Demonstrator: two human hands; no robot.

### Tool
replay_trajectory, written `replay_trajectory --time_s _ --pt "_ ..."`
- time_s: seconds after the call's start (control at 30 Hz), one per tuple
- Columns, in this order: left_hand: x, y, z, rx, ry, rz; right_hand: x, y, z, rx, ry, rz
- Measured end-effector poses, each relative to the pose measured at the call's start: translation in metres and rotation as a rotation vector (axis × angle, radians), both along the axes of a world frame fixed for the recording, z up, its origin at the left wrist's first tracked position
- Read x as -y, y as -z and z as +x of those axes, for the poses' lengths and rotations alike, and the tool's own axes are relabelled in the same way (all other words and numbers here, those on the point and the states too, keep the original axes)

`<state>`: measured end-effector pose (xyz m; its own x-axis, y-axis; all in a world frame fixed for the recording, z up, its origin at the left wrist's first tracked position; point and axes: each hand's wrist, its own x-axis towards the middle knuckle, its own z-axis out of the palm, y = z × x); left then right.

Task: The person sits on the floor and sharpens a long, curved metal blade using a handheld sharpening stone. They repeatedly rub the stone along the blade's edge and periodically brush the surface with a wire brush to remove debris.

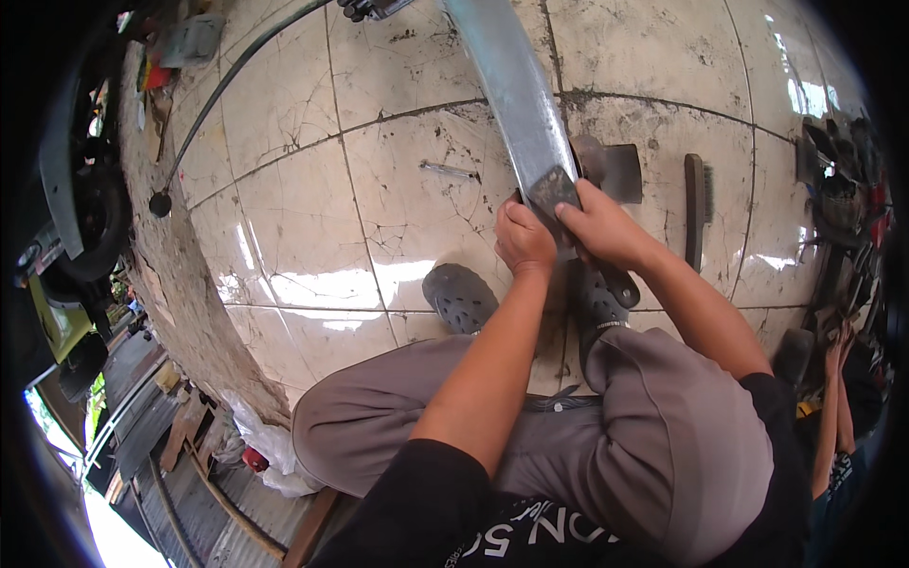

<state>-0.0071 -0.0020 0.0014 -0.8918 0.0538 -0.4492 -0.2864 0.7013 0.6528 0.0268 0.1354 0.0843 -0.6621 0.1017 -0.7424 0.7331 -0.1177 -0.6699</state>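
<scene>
A long, slightly curved metal strip (516, 90), grey with greenish patches, runs from the top edge down to my hands. In my right hand (606, 227) is a scraper (552, 192) with a dark, worn flat blade. Its blade lies over the strip's near end, and a dark handle with a hole shows below the hand. My left hand (525, 237) is closed beside the blade, at the strip's left edge; what its fingers grip is hidden. Close to the right hand, a second dark flat blade (622, 173) lies on the floor.
A wire brush (696, 208) lies on the tiled floor at right. A small metal rod (450, 170) lies left of the strip. A black cable (222, 90) curves at upper left. Dark clogs (461, 295) are below my hands. Another person's arm (829, 407) and cluttered parts are far right.
</scene>
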Motion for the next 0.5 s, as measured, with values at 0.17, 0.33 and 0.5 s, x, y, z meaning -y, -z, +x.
replay_trajectory --time_s 0.17,0.33,0.5 --pt "0.001 -0.001 -0.002 0.007 -0.017 0.008 -0.006 0.0 -0.036 -0.058 0.143 -0.051" --pt "-0.001 -0.008 0.002 0.008 -0.033 -0.01 0.002 -0.005 -0.011 0.005 0.059 -0.065" --pt "0.002 -0.001 0.0 0.04 -0.022 0.05 -0.003 -0.007 -0.028 0.024 0.125 -0.107"
